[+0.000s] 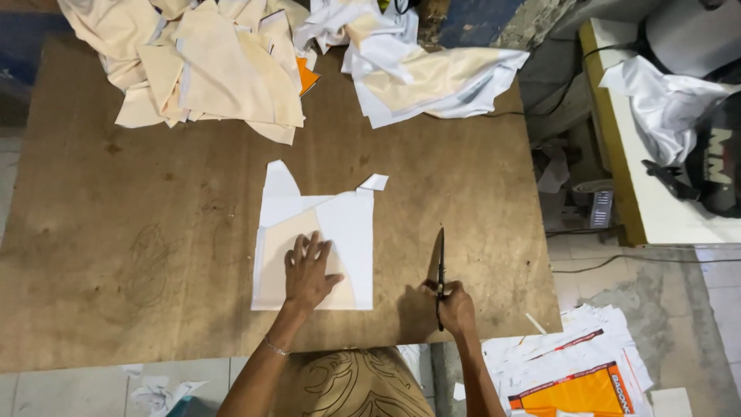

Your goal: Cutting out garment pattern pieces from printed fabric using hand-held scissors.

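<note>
Flat on the brown worktop (116, 232), just in front of the body: a white-and-cream fabric piece (340, 232), roughly square with two pointed tabs at its far edge. Left hand (307, 270) pressed palm-down on it, grip spread. Right hand (455, 307) beside it, grip closed around black scissors (441, 262), blades together, long axis pointing away.

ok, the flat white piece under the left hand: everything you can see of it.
The white piece is a thin sheet, fabric or paper by its look, lying flat near the front edge of the brown wooden table. It is roughly rectangular, with a curved tab at the top left and a small folded corner at the top right. A cream panel overlaps its lower left. The left hand presses on it, fingers spread. The scissors lie clear of it.
</note>
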